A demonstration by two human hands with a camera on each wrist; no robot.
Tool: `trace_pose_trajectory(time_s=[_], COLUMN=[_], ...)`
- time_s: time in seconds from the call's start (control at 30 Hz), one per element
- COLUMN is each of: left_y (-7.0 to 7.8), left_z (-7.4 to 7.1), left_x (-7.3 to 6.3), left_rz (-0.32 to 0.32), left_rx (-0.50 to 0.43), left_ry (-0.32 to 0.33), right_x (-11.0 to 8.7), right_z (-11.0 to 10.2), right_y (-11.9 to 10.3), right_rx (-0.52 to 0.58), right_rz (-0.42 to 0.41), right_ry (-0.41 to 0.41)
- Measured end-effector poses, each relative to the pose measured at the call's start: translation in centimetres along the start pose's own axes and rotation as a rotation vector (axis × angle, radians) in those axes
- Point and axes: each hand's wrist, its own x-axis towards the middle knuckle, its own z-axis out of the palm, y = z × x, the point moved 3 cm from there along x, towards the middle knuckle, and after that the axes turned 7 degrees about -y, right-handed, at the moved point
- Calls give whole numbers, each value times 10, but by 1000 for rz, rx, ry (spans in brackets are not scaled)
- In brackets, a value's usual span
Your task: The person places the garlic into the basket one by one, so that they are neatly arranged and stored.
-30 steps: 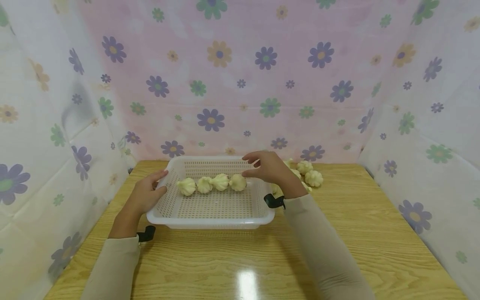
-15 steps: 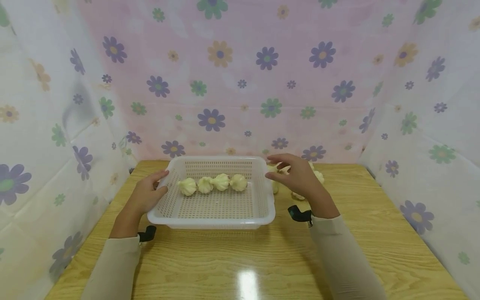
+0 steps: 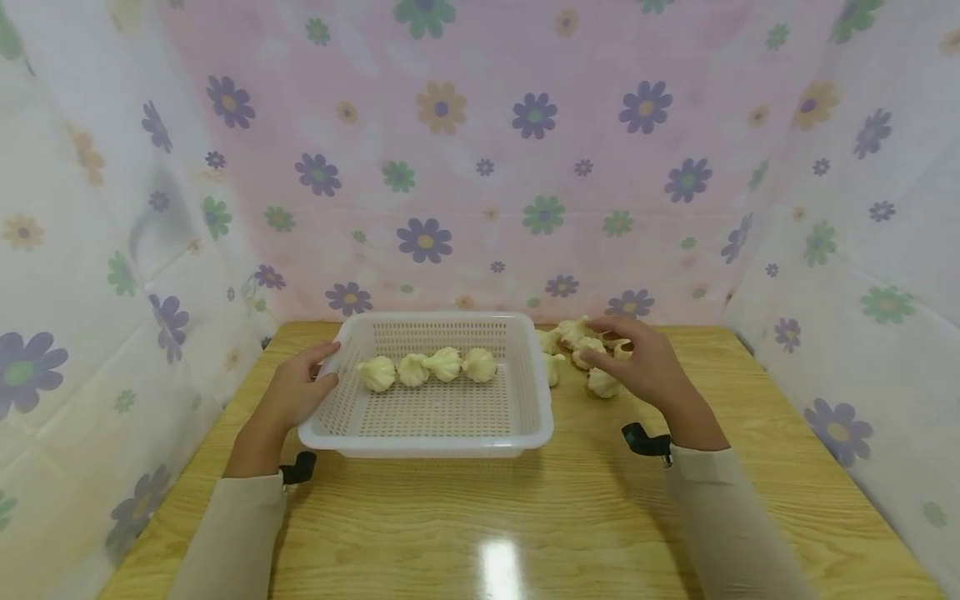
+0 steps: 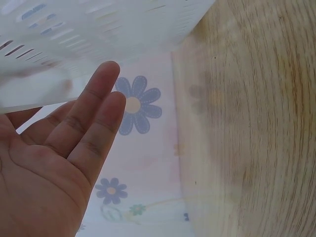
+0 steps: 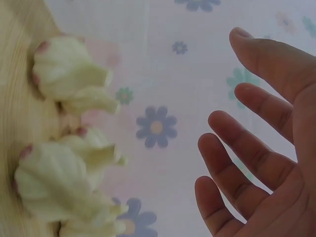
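My left hand grips the left rim of a white plastic basket, with the thumb at the rim. In the left wrist view, two straight fingers lie along the outside of the basket wall. Several garlic bulbs sit in a row across the basket. Beyond its right side, my right hand hovers over a loose pile of garlic bulbs, partly covering it. The right wrist view shows that hand's fingers spread and relaxed, holding nothing, apart from the nearest garlic bulbs.
All of this stands on a wood-grain table. Flower-printed sheets hang close behind the table and along both its sides. The pile of bulbs lies near the back edge, right beside the basket.
My right hand has moved right, from above the basket's right end to above the loose garlic pile. The left hand stays on the rim, and the bulbs in the basket have not moved.
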Motion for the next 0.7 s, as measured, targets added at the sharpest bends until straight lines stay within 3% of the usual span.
trace_pose_trajectory(time_s=[0.47, 0.7], left_y=[-3, -4], left_z=[-1, 0], left_x=[1, 0], left_rz=[21, 11], left_rx=[1, 3], left_ry=[22, 17], right_x=[-19, -22], right_z=[-11, -2], right_y=[53, 74], right_rx=[70, 150], right_rz=[165, 163], right_ry=[-182, -273])
